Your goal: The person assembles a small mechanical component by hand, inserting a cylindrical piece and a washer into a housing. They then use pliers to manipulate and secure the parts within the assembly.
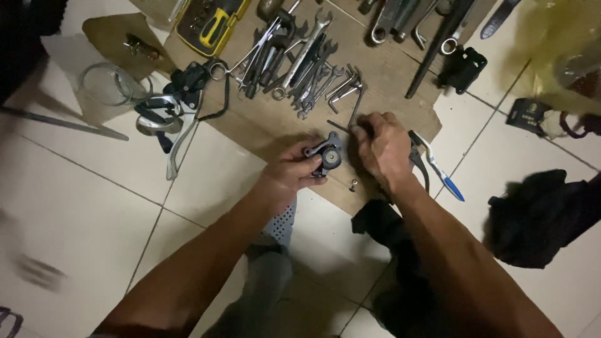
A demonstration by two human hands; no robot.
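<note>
Left hand point(289, 174) is gripping a small dark brake part point(325, 156), round face turned up. Right hand point(382, 147) is pinching a hex key point(341, 127), its long axis lying leftward across the cardboard point(263, 128).

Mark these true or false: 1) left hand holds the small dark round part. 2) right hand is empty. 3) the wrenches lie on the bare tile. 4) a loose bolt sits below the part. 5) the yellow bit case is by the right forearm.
1) True. The left hand grips the small dark round part over the cardboard sheet.
2) False. The right hand pinches a thin bent metal key at the part.
3) False. The pile of wrenches lies on the cardboard sheet, not on tile.
4) True. A small bolt lies on the cardboard just below the part.
5) False. The yellow bit case is at the far upper left, away from both arms.
</note>
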